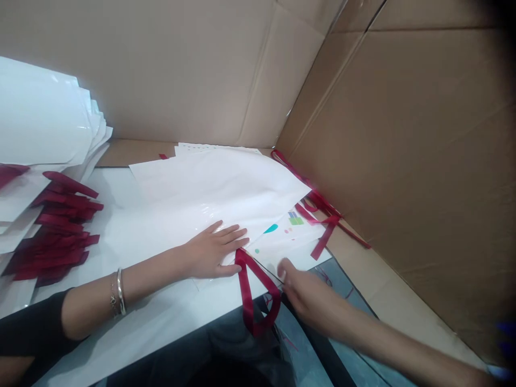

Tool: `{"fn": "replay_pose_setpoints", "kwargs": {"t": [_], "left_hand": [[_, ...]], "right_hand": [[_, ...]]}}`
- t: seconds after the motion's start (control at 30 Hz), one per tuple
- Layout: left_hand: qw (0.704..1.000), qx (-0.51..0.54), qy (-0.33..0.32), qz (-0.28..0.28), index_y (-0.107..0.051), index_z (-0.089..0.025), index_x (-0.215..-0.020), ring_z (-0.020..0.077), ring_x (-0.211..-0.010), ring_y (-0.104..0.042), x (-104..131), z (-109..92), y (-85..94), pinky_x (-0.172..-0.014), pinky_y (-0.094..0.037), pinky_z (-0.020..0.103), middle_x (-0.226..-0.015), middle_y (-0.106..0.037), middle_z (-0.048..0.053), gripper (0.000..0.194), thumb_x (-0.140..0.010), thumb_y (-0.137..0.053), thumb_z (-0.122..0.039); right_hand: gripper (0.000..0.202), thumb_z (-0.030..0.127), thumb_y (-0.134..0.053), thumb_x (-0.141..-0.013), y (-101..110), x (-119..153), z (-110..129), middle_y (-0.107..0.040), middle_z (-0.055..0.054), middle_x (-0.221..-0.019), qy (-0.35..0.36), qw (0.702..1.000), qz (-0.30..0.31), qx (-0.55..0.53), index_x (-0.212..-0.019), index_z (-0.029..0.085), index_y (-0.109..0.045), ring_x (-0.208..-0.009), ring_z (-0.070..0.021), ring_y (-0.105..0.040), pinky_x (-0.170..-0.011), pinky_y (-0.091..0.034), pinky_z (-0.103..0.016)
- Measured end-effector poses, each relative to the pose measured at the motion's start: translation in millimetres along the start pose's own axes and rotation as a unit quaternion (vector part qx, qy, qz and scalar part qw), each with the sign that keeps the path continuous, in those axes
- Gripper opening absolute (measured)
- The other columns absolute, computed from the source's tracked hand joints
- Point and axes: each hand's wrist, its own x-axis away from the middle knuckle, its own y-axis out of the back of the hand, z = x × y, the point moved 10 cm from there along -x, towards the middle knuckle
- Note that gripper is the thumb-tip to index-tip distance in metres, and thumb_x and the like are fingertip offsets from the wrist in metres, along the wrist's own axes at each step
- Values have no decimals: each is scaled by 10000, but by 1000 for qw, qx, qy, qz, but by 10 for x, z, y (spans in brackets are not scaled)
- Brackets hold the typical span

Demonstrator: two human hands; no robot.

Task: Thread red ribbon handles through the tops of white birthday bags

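Note:
My left hand (pixel 215 250) lies flat with fingers spread on a white paper sheet or bag (pixel 217 183). Beside its thumb, a dark red ribbon (pixel 248 301) hangs in a loop over the front edge of the white work surface (pixel 141 328). My right hand (pixel 296 285) is closed round the near end of a thin dark rod (pixel 264 267), perhaps a hook or needle. The rod runs to the ribbon's top, close to my left fingers. A printed white sheet (pixel 278 236) with coloured shapes shows under the blank one. My right fingertips are partly hidden.
At the left stands a pile of white paper bags (pixel 44 118) with red ribbon ends (pixel 64 231) sticking out. Loose red ribbons (pixel 322 204) lie along the right cardboard wall (pixel 403 161). Another cardboard wall (pixel 181 70) rises at the back.

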Motion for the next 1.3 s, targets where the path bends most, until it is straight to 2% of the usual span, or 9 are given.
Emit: {"fn": "replay_pose_setpoints", "kwargs": {"t": [0.13,0.37,0.57,0.63,0.8,0.93,1.13,1.23,1.3], "left_hand": [[1000,-2,-12,-21,-249,-205,-1445,242,-1395,-158,12,-9,0,-1130,-9,440,-1508,-171,44,675,-897,-277,-598],[999,-25,-20,-34,-187,-217,-1460,240,-1404,-111,24,-32,12,-1124,28,456,-1511,-166,46,711,-886,-277,-628],[999,-9,-19,-30,-174,-229,-1461,244,-1397,-147,19,-15,30,-1128,19,466,-1512,-167,42,697,-892,-283,-617],[999,-9,-25,-41,-191,-245,-1456,246,-1387,-185,5,-50,41,-1130,-13,473,-1504,-202,34,663,-899,-308,-584],[994,-49,10,-95,-353,-206,-1403,248,-1295,-379,-54,-143,114,-1108,-230,447,-1400,-429,59,525,-918,-363,-406],[993,-63,13,-102,-466,-203,-1337,273,-1275,-402,-64,-205,118,-1055,-341,427,-1375,-460,75,500,-914,-373,-453],[996,-45,24,-79,-420,-201,-1369,284,-1316,-336,-53,-155,97,-1052,-349,439,-1435,-375,72,577,-910,-330,-539],[996,-41,24,-75,-413,-197,-1372,281,-1330,-311,-57,-146,84,-1065,-331,447,-1451,-348,71,585,-914,-314,-547],[996,-41,18,-76,-403,-192,-1377,285,-1338,-294,-61,-152,72,-1074,-313,459,-1456,-336,76,596,-912,-316,-554]], "right_hand": [[89,122,-341,-908,-126,241,-186,-610,-80,-895,-28,997,-44,-62,-907,188,-401,-792,-199,-569,-621,-356,-273],[79,122,-368,-896,73,-126,256,-618,-83,-840,15,992,-122,-30,-906,170,-430,-692,-188,-552,-552,-294,-254],[60,181,-379,-893,-312,463,-307,-579,-51,-817,4,991,-22,-131,-928,187,-427,-709,-167,-516,-604,-355,-252],[90,217,-337,-911,-388,641,-439,-567,-45,-816,2,984,-22,-175,-906,195,-424,-698,-159,-505,-616,-372,-254],[84,181,-342,-895,-154,440,-188,-540,-2,-722,51,970,-94,-219,-832,209,-390,-627,-143,-459,-578,-340,-251],[82,126,-371,-870,29,191,-2,-563,-20,-770,71,973,-115,-187,-859,200,-404,-679,-155,-496,-609,-345,-265],[111,162,-419,-873,-201,591,-313,-550,-23,-926,26,984,-25,-176,-967,218,-440,-742,-141,-513,-664,-394,-254],[160,125,-399,-869,-214,734,-372,-536,-21,-951,22,981,-36,-190,-980,225,-458,-780,-135,-517,-707,-408,-250],[162,92,-378,-866,-165,644,-283,-545,-20,-922,41,977,-63,-201,-914,211,-477,-804,-138,-516,-725,-405,-251]]}}
